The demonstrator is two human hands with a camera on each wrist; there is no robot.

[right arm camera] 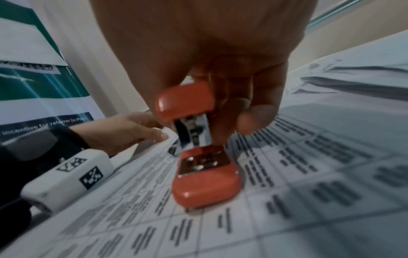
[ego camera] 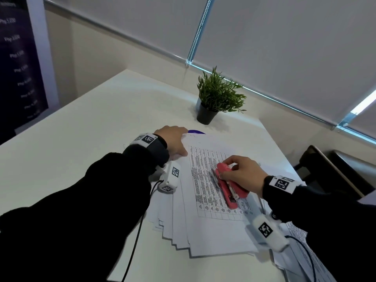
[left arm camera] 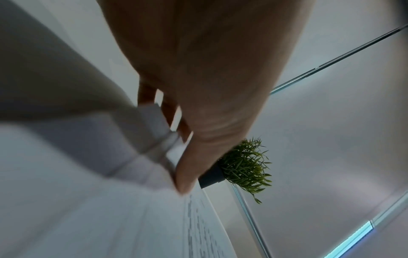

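A fanned stack of printed papers (ego camera: 203, 226) lies on the white table (ego camera: 91, 129), with a sheet of tables on top. My left hand (ego camera: 173, 141) pinches the stack's far left corner (left arm camera: 152, 125), thumb (left arm camera: 185, 179) on top and fingers underneath. My right hand (ego camera: 242, 171) grips a red stapler (ego camera: 230, 190) from above, over the middle of the top sheet. In the right wrist view the stapler (right arm camera: 205, 181) stands with its mouth apart and its base on the paper (right arm camera: 309, 192), nose pointing toward the left hand (right arm camera: 123, 132).
A small green plant in a black pot (ego camera: 213, 100) stands at the table's far side, just beyond the papers. A purple object (ego camera: 195, 131) peeks out behind the stack. More loose sheets (ego camera: 301, 251) lie under my right forearm. A dark chair (ego camera: 325, 169) sits to the right.
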